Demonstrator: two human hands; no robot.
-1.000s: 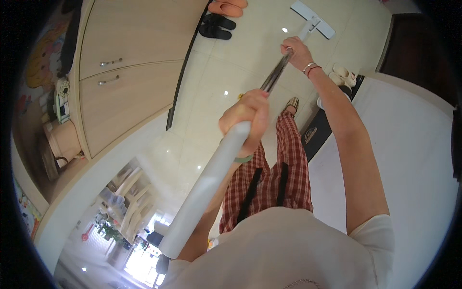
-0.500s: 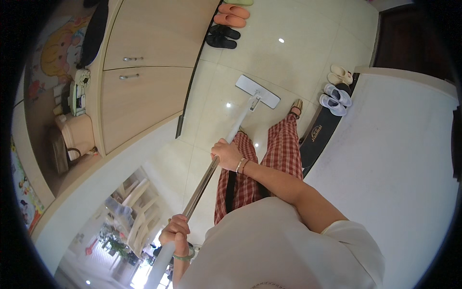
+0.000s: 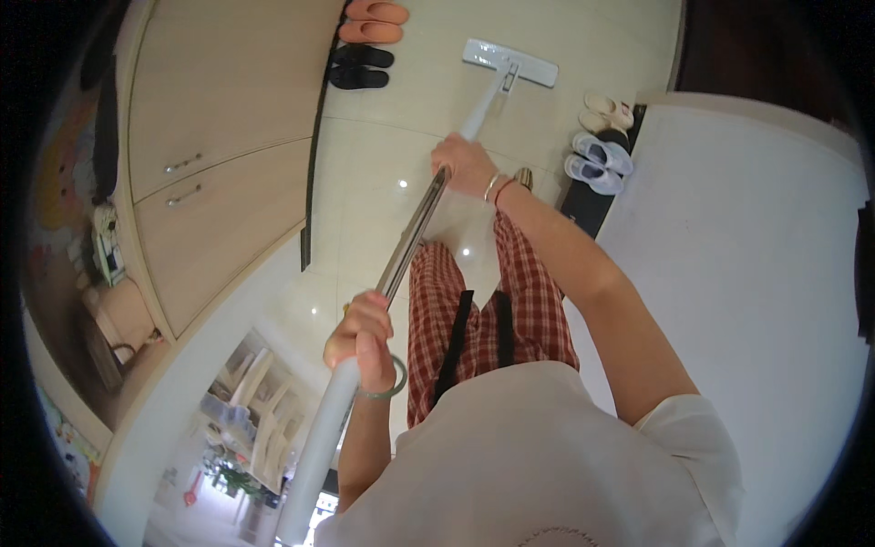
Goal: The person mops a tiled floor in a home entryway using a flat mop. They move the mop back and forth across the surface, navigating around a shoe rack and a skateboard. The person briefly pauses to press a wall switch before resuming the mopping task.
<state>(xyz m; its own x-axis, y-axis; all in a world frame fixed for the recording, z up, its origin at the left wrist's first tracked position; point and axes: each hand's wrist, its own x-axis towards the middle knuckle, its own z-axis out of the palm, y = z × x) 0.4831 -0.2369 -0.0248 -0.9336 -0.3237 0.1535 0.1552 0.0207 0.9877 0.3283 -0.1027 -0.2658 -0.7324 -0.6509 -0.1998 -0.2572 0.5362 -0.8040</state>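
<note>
Both of my hands are wrapped round the pole of a flat mop [image 3: 412, 239]. Closed on the thick white upper part is my left hand [image 3: 363, 337], nearer my body, with a green bangle at its wrist. Farther along the pole, my right hand [image 3: 463, 166] grips it just above the white lower section. The flat rectangular mop head [image 3: 510, 63] lies on the tiled floor ahead of me, past my feet. Its pad underneath is hidden.
Black slippers [image 3: 361, 67] and orange slippers [image 3: 372, 22] line the base of a wooden cabinet [image 3: 219, 137] at left. White shoes [image 3: 600, 162] and cream shoes [image 3: 607, 113] sit on a black box [image 3: 583, 211] beside the white panel [image 3: 729, 273] at right.
The mop head has slid forward, away from my feet. My right hand has reached farther ahead with the pole, and my left hand has also moved forward. Both keep their hold.
</note>
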